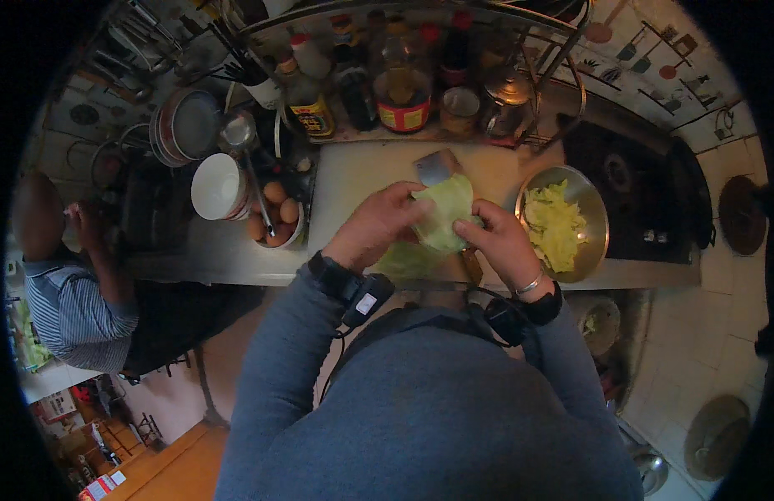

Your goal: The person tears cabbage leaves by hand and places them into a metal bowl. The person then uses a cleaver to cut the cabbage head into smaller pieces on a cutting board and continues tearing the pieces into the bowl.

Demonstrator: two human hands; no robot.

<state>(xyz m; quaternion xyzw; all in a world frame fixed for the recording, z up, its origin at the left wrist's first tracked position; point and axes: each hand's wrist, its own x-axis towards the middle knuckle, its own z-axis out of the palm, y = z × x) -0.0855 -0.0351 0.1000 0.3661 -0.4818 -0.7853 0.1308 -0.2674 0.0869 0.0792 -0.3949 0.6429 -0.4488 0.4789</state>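
Between them, my left hand [387,219] and my right hand [501,237] grip a pale green cabbage leaf [446,210] above the cutting board. Beyond the leaf lies a cleaver, its broad metal blade [435,166] flat on the pale board [362,166] and its handle mostly hidden by the leaf and hands. More green leaf [412,262] lies under my left hand at the board's near edge. To the right of my right hand stands a metal bowl [598,219] holding torn leaf pieces [555,228].
Left of the board are a bowl of brown eggs [289,211], stacked white bowls [217,186] and a metal ladle [237,129]. Bottles and jars [402,103] line the back under a metal rack. A black cooktop [637,194] lies at the right. Another person [80,307] is at the far left.
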